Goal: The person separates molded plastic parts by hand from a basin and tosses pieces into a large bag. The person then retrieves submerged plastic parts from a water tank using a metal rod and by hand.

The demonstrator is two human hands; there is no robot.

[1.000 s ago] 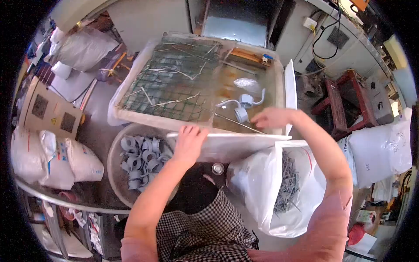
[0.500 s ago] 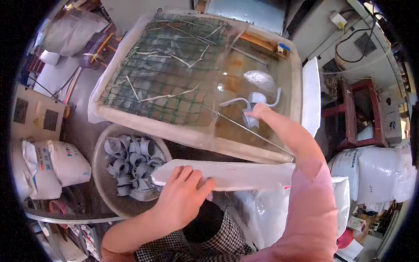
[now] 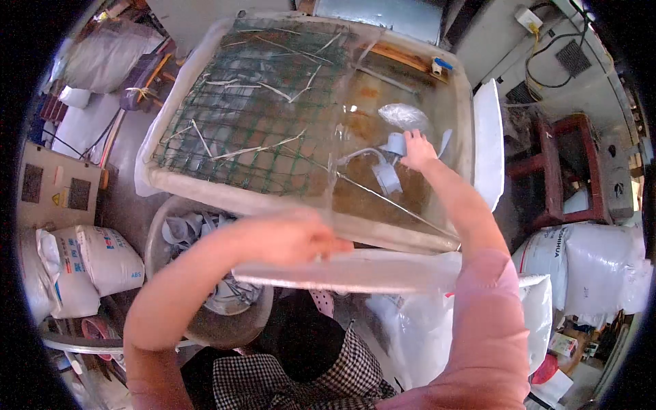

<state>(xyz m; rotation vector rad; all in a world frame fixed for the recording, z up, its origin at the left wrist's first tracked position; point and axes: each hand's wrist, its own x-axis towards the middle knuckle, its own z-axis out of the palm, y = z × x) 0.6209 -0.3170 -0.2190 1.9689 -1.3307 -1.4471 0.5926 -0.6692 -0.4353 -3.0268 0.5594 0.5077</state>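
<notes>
My right hand (image 3: 418, 149) reaches over the water tub (image 3: 273, 203), its fingers on a grey plastic part (image 3: 394, 143) with a curved strip. A second grey part (image 3: 387, 178) lies just below it in the water. My left hand (image 3: 301, 239) is smeared by motion above the white board (image 3: 369, 270) along the tub's front edge; its fingers are blurred. A clear bag-like bundle (image 3: 403, 116) lies behind the grey parts. Green netting (image 3: 253, 109) with pale strips covers the tub's left half. A thin metal rod (image 3: 396, 205) crosses the front right corner.
A round basin (image 3: 160, 239) of grey parts stands front left, partly behind my left arm. White sacks (image 3: 109, 256) sit at the left, others (image 3: 594, 260) at the right. An open white bag (image 3: 536, 314) is beside my right arm. A red frame (image 3: 540, 164) stands right.
My right hand has moved from the tub's front right area to the grey parts, and one part has shifted. My left hand has lifted off the white board and moved toward the tub.
</notes>
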